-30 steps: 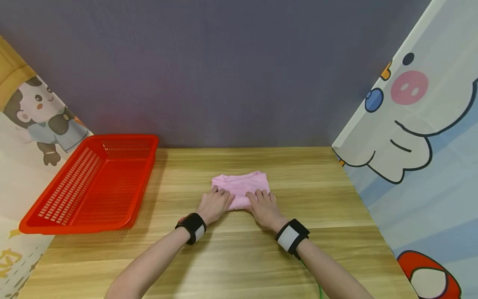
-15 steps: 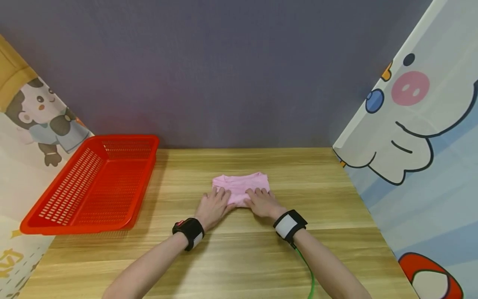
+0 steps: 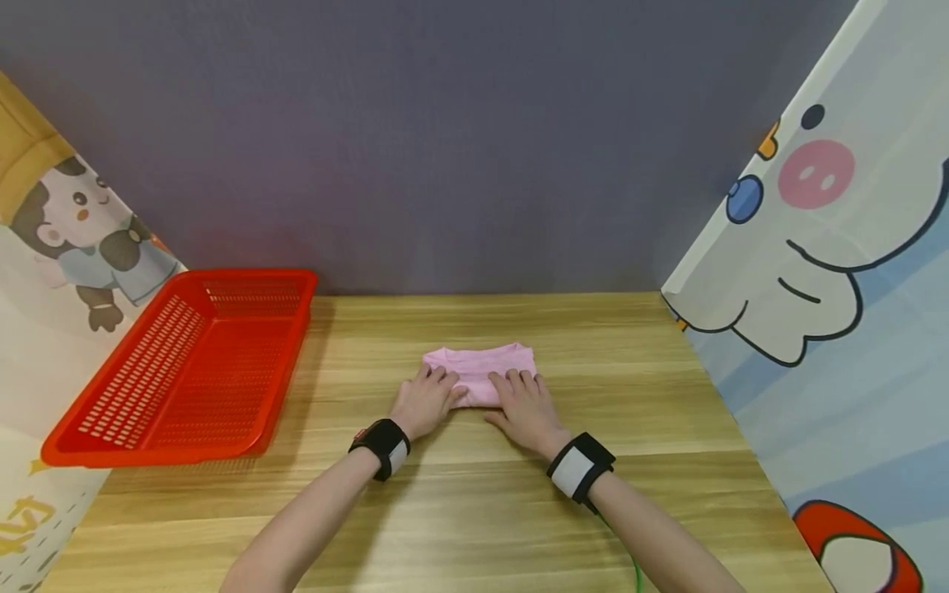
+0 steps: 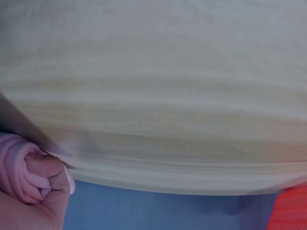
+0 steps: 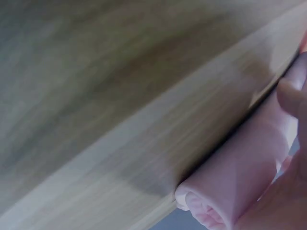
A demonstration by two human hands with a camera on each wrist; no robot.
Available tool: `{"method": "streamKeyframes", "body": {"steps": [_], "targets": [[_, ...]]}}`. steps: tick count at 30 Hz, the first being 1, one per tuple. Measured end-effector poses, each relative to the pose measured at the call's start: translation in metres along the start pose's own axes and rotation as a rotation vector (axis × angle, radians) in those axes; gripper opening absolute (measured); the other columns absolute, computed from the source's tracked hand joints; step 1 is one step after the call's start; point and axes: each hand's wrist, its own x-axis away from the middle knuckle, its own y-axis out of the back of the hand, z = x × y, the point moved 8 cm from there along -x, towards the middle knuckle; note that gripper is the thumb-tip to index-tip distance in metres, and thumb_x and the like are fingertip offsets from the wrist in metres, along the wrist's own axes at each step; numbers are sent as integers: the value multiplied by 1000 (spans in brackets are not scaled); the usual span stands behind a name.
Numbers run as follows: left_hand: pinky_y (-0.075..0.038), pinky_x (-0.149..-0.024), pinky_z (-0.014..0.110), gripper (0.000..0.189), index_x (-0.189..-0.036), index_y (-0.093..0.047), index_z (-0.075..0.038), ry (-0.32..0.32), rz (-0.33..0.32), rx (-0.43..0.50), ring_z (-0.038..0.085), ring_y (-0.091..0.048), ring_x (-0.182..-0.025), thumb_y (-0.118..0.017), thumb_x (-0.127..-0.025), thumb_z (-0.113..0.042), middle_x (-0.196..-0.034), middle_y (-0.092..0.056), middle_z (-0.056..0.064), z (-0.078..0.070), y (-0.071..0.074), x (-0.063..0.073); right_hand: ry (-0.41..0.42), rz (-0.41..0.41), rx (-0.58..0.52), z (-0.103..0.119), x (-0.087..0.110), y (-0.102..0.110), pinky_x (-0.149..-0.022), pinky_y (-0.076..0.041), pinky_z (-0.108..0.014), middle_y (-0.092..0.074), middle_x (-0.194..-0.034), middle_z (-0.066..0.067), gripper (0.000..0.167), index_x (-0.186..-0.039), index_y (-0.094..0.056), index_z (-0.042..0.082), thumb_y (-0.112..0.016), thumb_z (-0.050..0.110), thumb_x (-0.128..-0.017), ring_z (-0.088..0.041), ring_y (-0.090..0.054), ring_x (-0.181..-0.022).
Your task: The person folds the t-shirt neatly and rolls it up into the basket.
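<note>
A pink cloth (image 3: 480,361) lies across the middle of the wooden table, its near part rolled up. In both wrist views the roll's spiral end shows. My left hand (image 3: 424,405) holds the left end of the roll; in the left wrist view a bent finger and the thumb press into the rolled fabric (image 4: 13,167). At the cloth's right side, my right hand (image 3: 528,413) rests its fingers on top, with the thumb stretched out below the near edge. Smooth rolled fabric (image 5: 240,167) runs alongside that hand in the right wrist view.
A red plastic basket (image 3: 215,371) with perforated sides stands at the table's left. A dark grey panel (image 3: 474,165) rises behind the wooden table (image 3: 474,511). Printed cartoon panels flank both sides. A green cable (image 3: 636,572) trails from the right wristband (image 3: 580,468).
The cloth's near edge has moved slightly away as it is rolled. My left thumb reached along the edge and drew back; my right thumb has come off the edge.
</note>
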Motion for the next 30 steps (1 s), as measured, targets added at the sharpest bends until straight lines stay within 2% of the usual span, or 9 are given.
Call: {"method": "streamKeyframes", "body": {"steps": [3,6,9,15,18,21,24,27,30], "targets": [[-53,-56,42,45,-124,-62,-22,10,45,33,28,-59,-111,-36,-106,-53,-117,-67,3,2,-1,-2,0,-4,-5,-1,0,-2,-92,-44,-54,-56,-113,-16,53,-135,-50,12,-65,42,-95,-36,-53,-107],[-53,-57,44,46,-124,-62,-20,2,33,54,29,-58,-113,-35,-106,-53,-120,-66,4,2,0,-2,-14,39,-43,-5,-2,-8,-89,-44,-52,-55,-109,-15,46,-134,-50,14,-61,40,-97,-35,-51,-103],[-52,-58,43,45,-122,-60,-17,-31,-43,4,30,-58,-111,-39,-105,-52,-116,-65,7,0,3,3,-19,105,-92,-9,-5,-12,-88,-43,-50,-53,-108,-15,43,-133,-50,16,-57,41,-99,-34,-49,-103],[-54,-71,42,58,-131,-54,-16,-117,-234,-253,26,-56,-115,-49,-96,-63,-124,-60,7,-8,8,18,-17,245,-168,-16,-13,-16,-88,-42,-50,-52,-107,-13,38,-133,-50,15,-50,39,-104,-35,-50,-105],[-56,-71,42,57,-131,-55,-17,-119,-274,-279,27,-56,-115,-53,-95,-62,-125,-60,6,-10,10,20,-14,298,-189,-18,-16,-15,-91,-43,-52,-54,-110,-14,37,-133,-50,16,-48,39,-105,-36,-52,-108],[-56,-63,40,48,-126,-57,-16,-104,-261,-208,28,-57,-109,-57,-97,-55,-116,-60,7,-9,13,18,-11,342,-213,-18,-18,-14,-96,-43,-58,-57,-116,-17,38,-135,-48,16,-46,40,-106,-40,-52,-113],[-54,-57,38,42,-122,-57,-15,-103,-205,-115,29,-55,-105,-55,-99,-50,-110,-59,7,-7,13,13,-22,341,-220,-19,-18,-14,-100,-40,-61,-55,-121,-19,41,-138,-47,16,-45,41,-106,-41,-50,-118],[-52,-56,38,39,-121,-57,-15,-100,-124,-26,28,-54,-105,-51,-102,-47,-111,-60,6,-3,12,8,-35,278,-154,-18,-15,-12,-103,-38,-62,-53,-127,-17,49,-145,-45,18,-47,45,-104,-40,-47,-123],[-54,-59,42,42,-125,-58,-15,-68,-30,51,30,-55,-110,-44,-104,-49,-119,-62,7,2,9,3,-60,178,-50,-16,-11,-10,-102,-37,-66,-52,-131,-17,59,-148,-44,19,-54,51,-100,-41,-46,-126]]}}
